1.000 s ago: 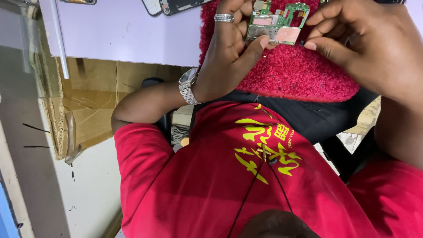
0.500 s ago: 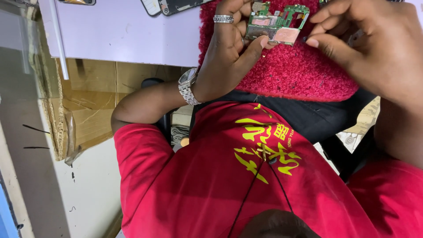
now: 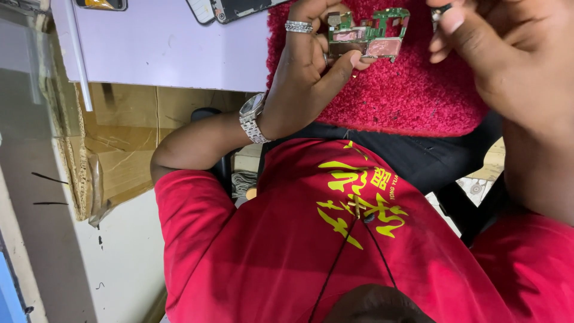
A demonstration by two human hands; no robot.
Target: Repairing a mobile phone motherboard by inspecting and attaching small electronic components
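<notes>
Fingers of the left hand [image 3: 305, 84] close on a small green circuit board [image 3: 368, 37] with pinkish metal shields. The thumb presses along its lower edge while the fingertips curl over the end nearest them, so the board is pinched firmly and held just above a fuzzy red mat [image 3: 406, 96]. A silver ring [image 3: 298, 26] sits on one finger, and a metal wristwatch [image 3: 252, 116] is on the wrist below.

The right hand [image 3: 508, 54] hangs just beyond the free end of the board, apart from it. Its fingers are drawn in narrow around a small dark piece [image 3: 437, 12] at the top edge of the view. What that piece is cannot be told, as it is mostly cut off.

The step in hand looks like steadying the board for close work — one hand grips and the other is poised with something tiny. Bringing that piece to the board would call for the left pinch to keep the board still and level, and for a fine, slow approach towards the exposed end, away from the thumb.

Out past the left knuckles lies a dark phone [image 3: 239, 7] on a pale lilac tabletop [image 3: 167, 48], with brown cardboard [image 3: 125, 137] under the table's edge.
</notes>
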